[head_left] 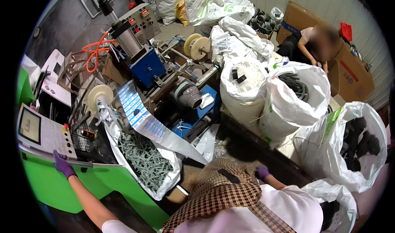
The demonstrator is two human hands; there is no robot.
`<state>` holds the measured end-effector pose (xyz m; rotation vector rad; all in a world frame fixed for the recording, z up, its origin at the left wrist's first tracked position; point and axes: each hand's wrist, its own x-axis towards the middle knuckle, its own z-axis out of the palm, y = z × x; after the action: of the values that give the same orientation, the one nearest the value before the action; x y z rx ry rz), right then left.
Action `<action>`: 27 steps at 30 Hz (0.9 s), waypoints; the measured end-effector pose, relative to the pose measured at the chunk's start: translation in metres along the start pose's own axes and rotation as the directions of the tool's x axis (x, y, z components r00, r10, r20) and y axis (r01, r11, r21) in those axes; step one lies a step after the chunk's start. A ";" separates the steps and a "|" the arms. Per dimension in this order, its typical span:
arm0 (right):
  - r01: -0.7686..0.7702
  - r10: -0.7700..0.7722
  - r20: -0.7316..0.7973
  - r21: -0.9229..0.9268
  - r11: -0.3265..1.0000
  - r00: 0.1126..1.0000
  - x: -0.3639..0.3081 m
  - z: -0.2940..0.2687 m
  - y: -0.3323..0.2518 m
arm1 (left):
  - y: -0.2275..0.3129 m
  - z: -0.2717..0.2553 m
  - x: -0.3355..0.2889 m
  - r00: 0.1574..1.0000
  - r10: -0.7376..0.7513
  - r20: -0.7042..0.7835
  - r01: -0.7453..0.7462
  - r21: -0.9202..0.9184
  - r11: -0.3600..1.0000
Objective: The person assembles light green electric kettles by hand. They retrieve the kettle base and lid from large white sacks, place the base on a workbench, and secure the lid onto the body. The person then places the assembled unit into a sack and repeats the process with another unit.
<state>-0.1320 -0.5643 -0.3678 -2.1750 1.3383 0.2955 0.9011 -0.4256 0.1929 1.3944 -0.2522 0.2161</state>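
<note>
My left hand [63, 166], in a purple glove, is at the lower edge of a white control panel [51, 140] with a screen and keys. It touches the edge beside a grey rail on a green machine [94, 187], its fingers stretched upward and apart. My right hand [262, 173], also purple-gloved, hangs low beside my checkered cap [222, 187], near a dark ledge [284, 159]. Its fingers are too small and partly hidden to read. Between my hands lies a white sack [170, 177] full of small grey plastic pieces [144, 157].
A strip of printed film [144, 118] runs beside a blue press [148, 68] with an orange hose [96, 54]. On the right stand open white sacks [284, 113] holding hoses and black parts. Beyond them, another person [306, 44] bends by a cardboard box [349, 74].
</note>
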 end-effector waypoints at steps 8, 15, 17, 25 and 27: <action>0.370 -0.465 0.000 0.606 0.704 0.886 0.191 -0.219 -0.264 | 0.014 -0.089 -0.063 0.923 0.301 0.238 -0.373 0.370 0.851; 0.227 -0.808 0.314 0.853 0.471 0.498 0.196 -0.205 -0.498 | 0.172 -0.105 -0.311 0.966 0.243 -0.093 -0.200 0.333 0.922; 0.186 -0.830 0.416 0.842 0.506 0.371 0.167 -0.187 -0.562 | 0.205 -0.118 -0.364 0.988 0.082 -0.134 -0.065 0.131 0.989; 0.386 -0.827 0.420 0.881 0.274 -0.373 -0.040 -0.087 -0.780 | 0.229 -0.246 -0.540 0.800 0.400 0.447 -0.114 -0.543 0.832; 0.421 -0.777 0.156 0.894 -0.151 -0.610 -0.110 -0.074 -0.843 | 0.254 -0.257 -0.582 0.733 0.510 0.450 -0.276 -0.489 0.827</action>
<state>0.5440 -0.2356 0.0354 -1.3789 -1.2118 0.3806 0.2829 -0.1311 0.2170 0.9488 -1.0569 0.0913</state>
